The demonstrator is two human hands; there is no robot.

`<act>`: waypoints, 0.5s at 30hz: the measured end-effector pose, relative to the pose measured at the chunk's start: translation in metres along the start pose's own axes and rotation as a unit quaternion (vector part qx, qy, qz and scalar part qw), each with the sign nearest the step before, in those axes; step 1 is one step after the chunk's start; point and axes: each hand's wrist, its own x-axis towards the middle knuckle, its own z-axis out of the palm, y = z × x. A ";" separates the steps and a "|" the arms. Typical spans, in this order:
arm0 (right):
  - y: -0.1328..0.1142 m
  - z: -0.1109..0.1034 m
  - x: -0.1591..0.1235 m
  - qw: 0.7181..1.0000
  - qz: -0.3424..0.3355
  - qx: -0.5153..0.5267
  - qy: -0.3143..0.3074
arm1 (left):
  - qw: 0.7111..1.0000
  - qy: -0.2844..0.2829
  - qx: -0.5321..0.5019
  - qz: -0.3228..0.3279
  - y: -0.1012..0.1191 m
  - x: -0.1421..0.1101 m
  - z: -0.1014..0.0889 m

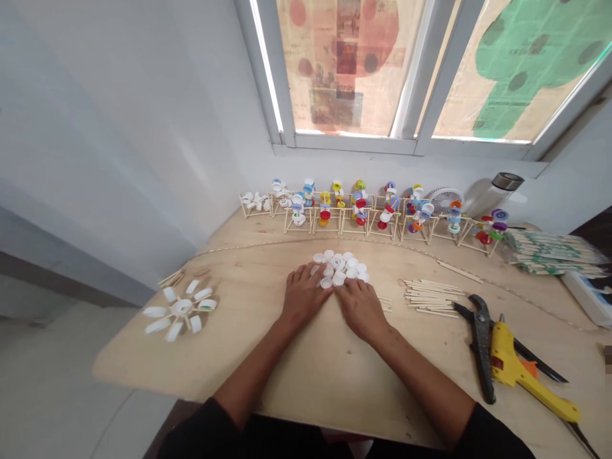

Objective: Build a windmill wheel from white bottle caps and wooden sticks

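Observation:
A cluster of white bottle caps (338,266) lies in the middle of the wooden table. At its left edge rests my left hand (306,290), palm down with fingers stretched out against the nearest caps. My right hand (359,306) lies at the near right edge, its fingers extended and touching caps there. Neither hand grips anything that I can see. Partly behind my right hand lie a few thin wooden sticks (385,304). Off to the left sits a wheel of white caps on stick spokes (182,308).
Stick frames with colourful cap wheels (361,210) line the wall. On the right are a stick pile (433,297), a black-handled cutter (480,344), a yellow glue gun (507,357) and bagged sticks (549,252). A flask (500,194) and small fan (445,197) stand behind.

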 end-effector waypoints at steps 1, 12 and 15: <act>0.001 -0.002 0.000 1.000 0.001 -0.001 -0.001 | 1.000 -0.001 -0.004 -0.002 0.001 0.000 -0.001; 0.040 -0.024 -0.010 0.998 0.041 -0.030 -0.037 | 0.994 -0.045 -0.052 -0.079 -0.026 0.039 -0.021; 0.043 -0.022 -0.003 0.997 0.038 -0.038 -0.047 | 0.991 -0.071 -0.061 -0.091 -0.023 0.056 -0.021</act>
